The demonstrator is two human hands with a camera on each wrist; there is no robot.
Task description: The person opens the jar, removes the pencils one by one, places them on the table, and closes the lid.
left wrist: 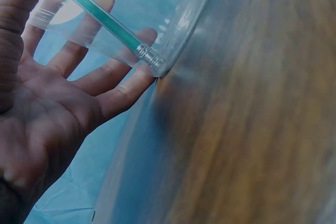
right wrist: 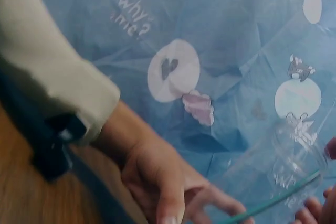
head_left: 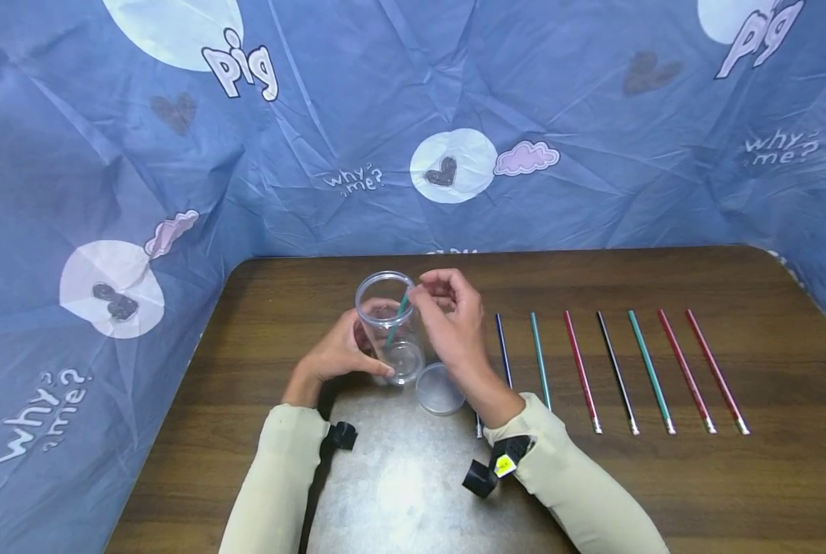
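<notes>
A tall clear plastic jar stands on the table in front of me. My left hand grips its side, thumb in front and fingers behind. Inside leans a green pencil, its metal-banded end down at the jar's base in the left wrist view. My right hand is at the jar's mouth, its thumb and fingertips beside the pencil's upper end. In the right wrist view that end shows between the fingers, apart from them. A round clear lid lies by the jar, left of my right wrist.
Several pencils lie in a row on the right: dark blue, green, red, black and others. A grey mat-like patch lies on the wooden table. Blue printed cloth hangs behind.
</notes>
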